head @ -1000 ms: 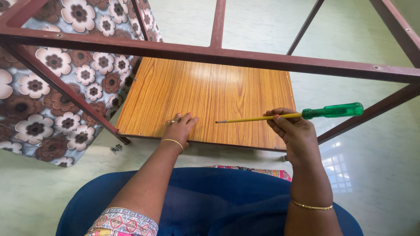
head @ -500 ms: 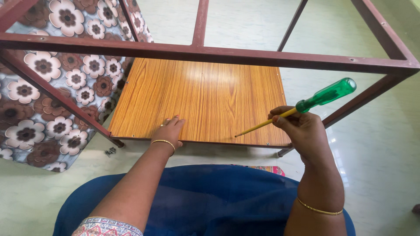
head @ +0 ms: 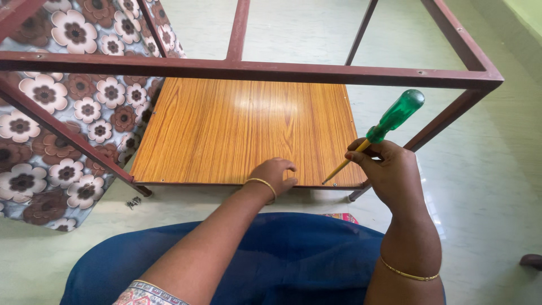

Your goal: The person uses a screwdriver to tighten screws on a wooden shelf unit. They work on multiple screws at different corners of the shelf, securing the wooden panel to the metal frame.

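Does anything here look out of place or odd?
Only small things: a few loose screws lie on the floor beside the frame, away from both hands. The right hand holds the screwdriver tilted, its tip at the board edge.

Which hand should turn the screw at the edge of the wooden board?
Probably the right hand: it already grips the green screwdriver, tip angled down at the board's near edge. The left hand lies flat on the board, steadying it.

no packages, labels, signs, screens
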